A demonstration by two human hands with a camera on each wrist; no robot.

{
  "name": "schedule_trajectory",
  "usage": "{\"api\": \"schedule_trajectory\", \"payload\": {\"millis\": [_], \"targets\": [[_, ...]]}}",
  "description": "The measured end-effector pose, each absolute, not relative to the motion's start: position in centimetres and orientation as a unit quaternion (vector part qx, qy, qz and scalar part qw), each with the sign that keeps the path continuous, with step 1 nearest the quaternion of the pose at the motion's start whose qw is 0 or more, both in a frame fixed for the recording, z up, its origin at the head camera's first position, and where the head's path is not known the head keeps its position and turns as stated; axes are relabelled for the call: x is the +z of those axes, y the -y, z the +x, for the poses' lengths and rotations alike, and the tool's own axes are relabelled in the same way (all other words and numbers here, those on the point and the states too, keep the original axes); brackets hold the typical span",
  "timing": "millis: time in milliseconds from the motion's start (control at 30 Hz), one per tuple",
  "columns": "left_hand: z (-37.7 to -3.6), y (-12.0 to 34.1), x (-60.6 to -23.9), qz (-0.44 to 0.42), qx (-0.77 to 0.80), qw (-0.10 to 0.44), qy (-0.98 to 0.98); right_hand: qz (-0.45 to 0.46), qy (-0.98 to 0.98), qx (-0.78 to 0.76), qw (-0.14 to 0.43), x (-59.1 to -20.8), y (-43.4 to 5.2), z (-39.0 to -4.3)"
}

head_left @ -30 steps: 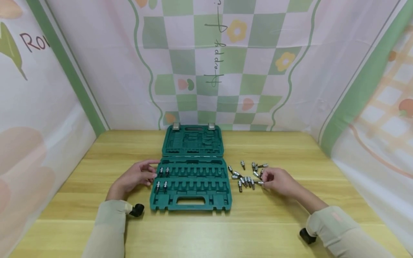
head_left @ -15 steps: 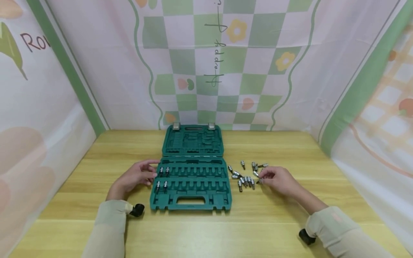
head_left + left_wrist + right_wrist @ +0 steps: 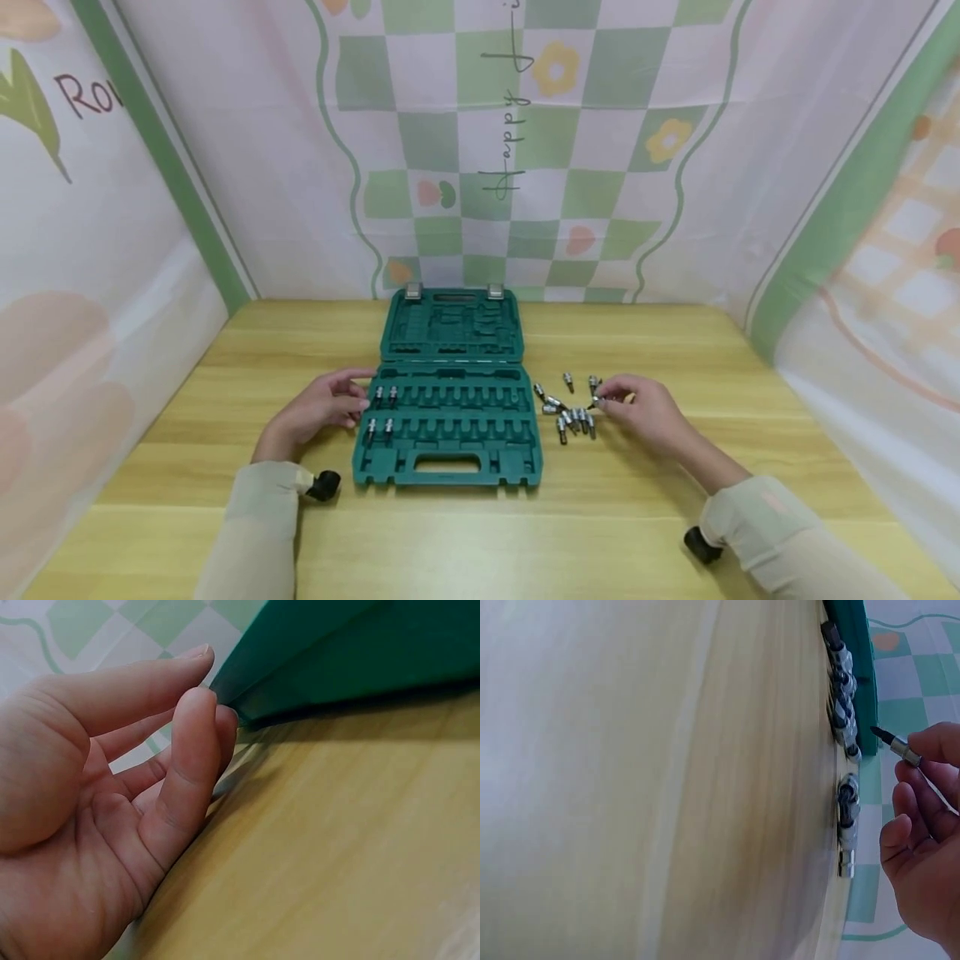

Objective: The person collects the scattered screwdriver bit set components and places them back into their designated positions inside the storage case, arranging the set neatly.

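Beside case (image 3: 450, 417): bit (image 3: 898, 745) pinched in right hand (image 3: 645, 410); left hand (image 3: 318, 411) touching case.

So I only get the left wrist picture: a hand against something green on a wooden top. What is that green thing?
Observer: An open green tool case; the left hand rests at its left edge.
Operator: Anything in it?
Observer: Four bits stand in the slots at the left end; the other slots look bare.
Operator: And the other hand?
Observer: The right hand pinches one bit, held above the table.
Operator: Are there more?
Observer: Yes, a cluster of loose bits lies on the table between the case and that hand.
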State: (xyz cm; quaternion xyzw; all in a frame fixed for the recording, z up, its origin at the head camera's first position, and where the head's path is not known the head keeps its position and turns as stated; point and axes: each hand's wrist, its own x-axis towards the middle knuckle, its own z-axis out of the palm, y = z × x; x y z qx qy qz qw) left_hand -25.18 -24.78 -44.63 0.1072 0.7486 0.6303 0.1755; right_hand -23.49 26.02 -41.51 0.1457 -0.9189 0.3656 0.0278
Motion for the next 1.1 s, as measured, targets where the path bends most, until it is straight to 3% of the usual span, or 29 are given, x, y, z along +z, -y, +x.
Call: {"api": "schedule_trajectory", "payload": {"millis": [1100], "targets": [[-24.9, 24.6, -44.3, 0.109, 0.629, 0.173, -0.75, 0.141, 0.889, 0.436, 0.029, -41.5, -20.9, -24.3]]}}
